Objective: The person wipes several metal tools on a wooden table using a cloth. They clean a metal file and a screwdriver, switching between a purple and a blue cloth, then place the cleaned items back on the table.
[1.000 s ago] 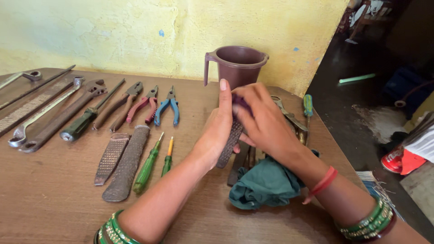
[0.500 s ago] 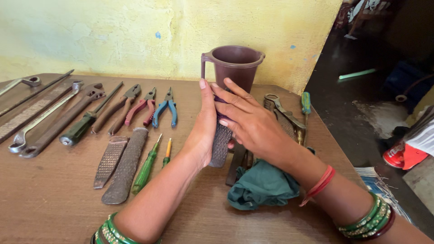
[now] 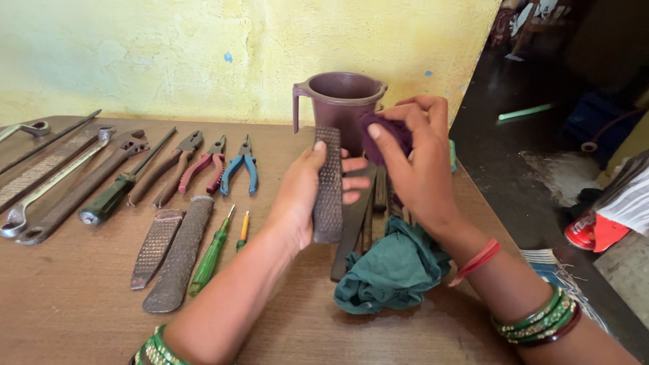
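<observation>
Rasp: flat rusty rasp (image 3: 328, 186) held upright above the wooden table (image 3: 81, 318), before the maroon jug (image 3: 338, 101).
Left hand: left hand (image 3: 304, 196) closed around the rasp.
Right hand: right hand (image 3: 416, 159) pinching a purple cloth (image 3: 382, 135) beside the rasp's top.
Nearby: green cloth (image 3: 389, 270) below; pliers (image 3: 240, 169) left.

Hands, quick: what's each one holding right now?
Left hand: closed around a flat metal rasp, held upright.
Right hand: pinching a dark purple cloth.
</observation>
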